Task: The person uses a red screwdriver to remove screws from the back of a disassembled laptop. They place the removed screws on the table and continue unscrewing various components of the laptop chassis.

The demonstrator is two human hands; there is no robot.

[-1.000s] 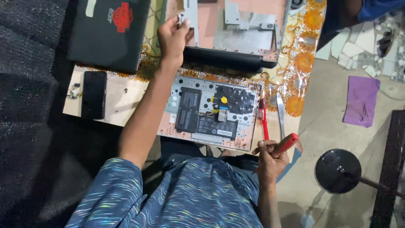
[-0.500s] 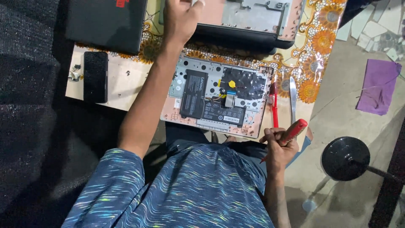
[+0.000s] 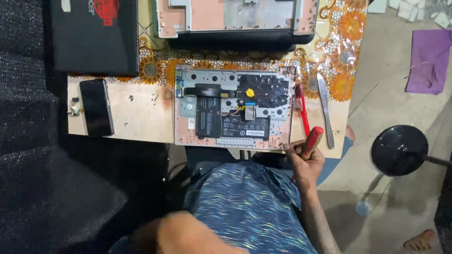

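Right hand [image 3: 306,157] grips a red screwdriver [image 3: 313,141] at the near right corner of the laptop [image 3: 233,106]; its cover is already off, internals remain; left hand's fingers cannot be told.

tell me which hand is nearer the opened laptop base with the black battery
Right. The right hand, gripping a red-handled screwdriver, sits at the near right corner of the opened laptop base. The left hand is not clearly in view; only a blurred arm shows, pulled back by the body.

Right hand [image 3: 305,162] w/ red screwdriver [image 3: 312,142] at corner of opened laptop base [image 3: 234,107]; phone [image 3: 96,107] far left.
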